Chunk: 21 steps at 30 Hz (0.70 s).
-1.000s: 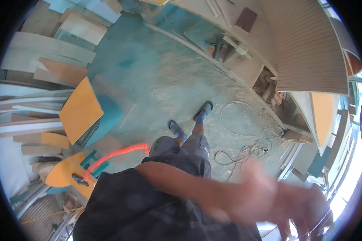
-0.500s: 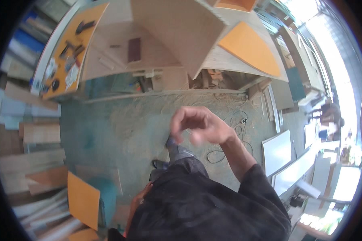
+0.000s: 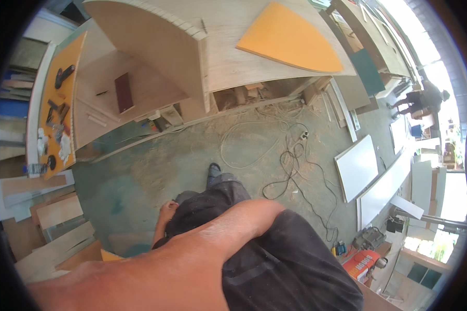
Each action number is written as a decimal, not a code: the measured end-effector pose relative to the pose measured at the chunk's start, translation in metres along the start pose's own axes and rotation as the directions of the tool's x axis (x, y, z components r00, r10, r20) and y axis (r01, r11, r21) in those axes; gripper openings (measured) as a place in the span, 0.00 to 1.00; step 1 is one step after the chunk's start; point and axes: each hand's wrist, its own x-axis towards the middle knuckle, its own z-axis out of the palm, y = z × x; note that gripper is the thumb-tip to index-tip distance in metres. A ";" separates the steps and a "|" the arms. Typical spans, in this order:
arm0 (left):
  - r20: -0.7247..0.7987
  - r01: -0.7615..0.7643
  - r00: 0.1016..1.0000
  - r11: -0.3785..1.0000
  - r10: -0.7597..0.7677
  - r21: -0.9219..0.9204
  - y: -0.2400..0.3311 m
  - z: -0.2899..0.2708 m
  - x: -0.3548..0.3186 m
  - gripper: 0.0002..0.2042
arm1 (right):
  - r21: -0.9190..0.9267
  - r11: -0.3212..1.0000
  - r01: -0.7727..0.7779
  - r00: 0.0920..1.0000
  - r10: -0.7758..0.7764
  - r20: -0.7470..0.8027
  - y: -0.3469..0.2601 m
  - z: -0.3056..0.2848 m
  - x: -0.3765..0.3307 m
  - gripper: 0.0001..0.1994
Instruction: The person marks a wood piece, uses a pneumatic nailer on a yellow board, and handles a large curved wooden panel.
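My left hand [image 3: 167,211] hangs by my thigh, fingers curled in against my dark trousers [image 3: 218,194], with nothing visible in it. A bare arm [image 3: 192,254] crosses close under the camera from the lower left, its bent elbow pointing right. The hand of that arm is hidden, so my right hand is out of view. One dark shoe [image 3: 213,169] stands on the dusty floor in front of me.
A large curved plywood cabinet [image 3: 155,57] lies ahead with an orange panel [image 3: 288,39] on it. An orange board with tools [image 3: 57,103] is at left. Cables [image 3: 290,160] coil on the floor. White panels [image 3: 357,167] lie at right. Another person [image 3: 423,101] stands far right.
My right hand, raised in front half a second ago, has left the view and a bent arm now fills the lower frame. The view has kept swinging toward the plywood cabinet.
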 end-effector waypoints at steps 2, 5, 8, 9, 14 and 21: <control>-0.016 0.020 1.000 0.999 -0.021 -0.031 0.031 -0.009 0.019 0.22 | -0.040 0.999 -0.010 0.998 0.008 -0.057 -0.011 -0.014 -0.006 0.49; 0.003 -0.064 0.998 0.998 0.064 -0.017 0.060 -0.014 0.047 0.16 | -0.097 0.994 -0.047 0.983 0.028 -0.183 -0.024 -0.022 -0.016 0.50; -0.072 -0.066 0.996 0.989 0.057 -0.134 0.031 -0.018 0.086 0.17 | -0.093 0.995 -0.028 0.970 0.005 -0.242 -0.028 -0.016 -0.013 0.51; 0.001 -0.123 0.992 0.972 0.125 -0.201 0.088 -0.023 0.071 0.20 | -0.115 0.993 -0.012 0.954 -0.023 -0.300 -0.026 -0.021 -0.022 0.51; 0.069 -0.178 0.983 0.980 0.172 0.095 0.125 -0.082 0.057 0.27 | -0.015 0.991 0.135 0.933 -0.132 -0.334 -0.006 -0.037 0.002 0.52; 0.171 -0.324 0.944 0.884 0.281 0.338 0.162 -0.171 0.085 0.29 | 0.063 0.960 0.274 0.929 -0.247 -0.275 0.031 -0.071 0.077 0.54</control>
